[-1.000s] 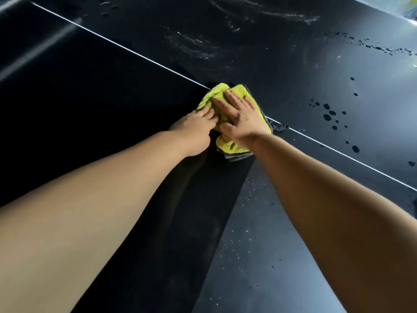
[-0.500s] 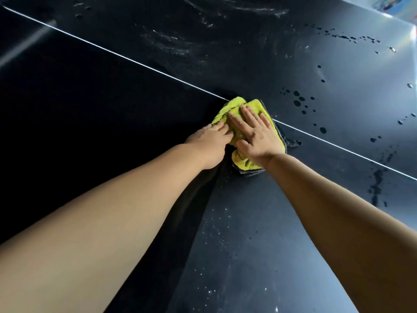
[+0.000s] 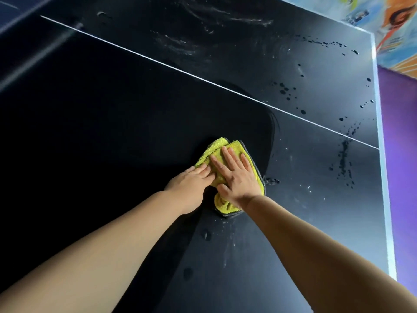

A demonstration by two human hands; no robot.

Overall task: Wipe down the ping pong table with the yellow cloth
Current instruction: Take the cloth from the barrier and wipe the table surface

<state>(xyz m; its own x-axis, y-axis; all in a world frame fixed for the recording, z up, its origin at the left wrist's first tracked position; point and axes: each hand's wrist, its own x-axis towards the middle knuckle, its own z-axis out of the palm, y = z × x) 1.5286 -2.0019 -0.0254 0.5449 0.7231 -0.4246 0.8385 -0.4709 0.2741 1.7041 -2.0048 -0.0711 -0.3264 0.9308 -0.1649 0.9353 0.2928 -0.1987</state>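
Yellow cloth: where does it lie?
— Flat on the dark ping pong table, on the near side of the white line. The right hand presses it with fingers spread; the left hand touches its edge, fingers together.

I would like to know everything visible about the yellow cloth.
The yellow cloth looks like plush microfibre with a dark grey edge. It lies folded on the black ping pong table, on the near side of the white line. The right hand presses flat on it, fingers spread; the left hand touches its left part.
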